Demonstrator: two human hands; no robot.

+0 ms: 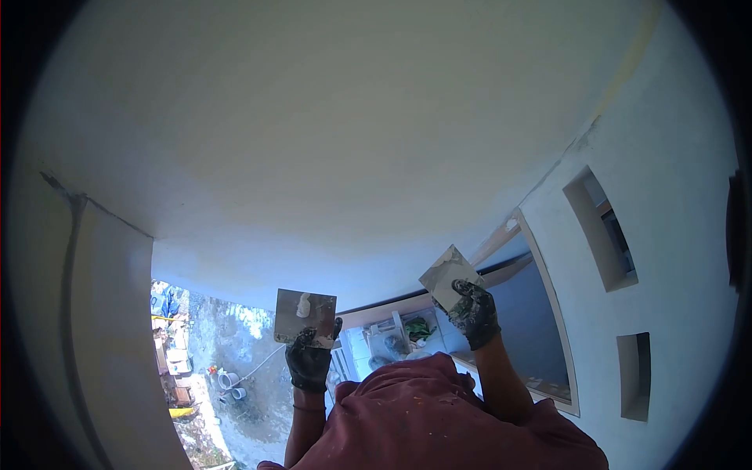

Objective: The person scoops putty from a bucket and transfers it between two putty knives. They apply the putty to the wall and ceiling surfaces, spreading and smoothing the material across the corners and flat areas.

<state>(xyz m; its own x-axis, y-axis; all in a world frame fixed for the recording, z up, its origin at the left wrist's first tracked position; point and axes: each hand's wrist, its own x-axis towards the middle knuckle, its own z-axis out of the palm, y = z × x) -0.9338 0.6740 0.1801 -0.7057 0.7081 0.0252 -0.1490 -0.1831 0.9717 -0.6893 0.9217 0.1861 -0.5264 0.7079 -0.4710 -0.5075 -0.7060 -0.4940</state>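
Both my hands wear dark gloves smeared with pale paste. My left hand (309, 366) is closed on the lower edge of a square metal putty blade (291, 313), which carries a white dab of putty (303, 305). Raised higher on the right, my right hand (475, 316) grips a second putty blade (446, 276), tilted cornerwise and coated with pale putty. Its thumb lies across the face of the blade. The two blades are apart, below the broad pale ceiling (352, 157), and neither visibly touches it.
At right is a pale wall (666, 313) with recessed openings and a framed doorway (548, 313). A wall (117, 313) with a dark grey line stands at left. Far below lie a concrete floor (266, 407), buckets (229, 381) and assorted items outdoors.
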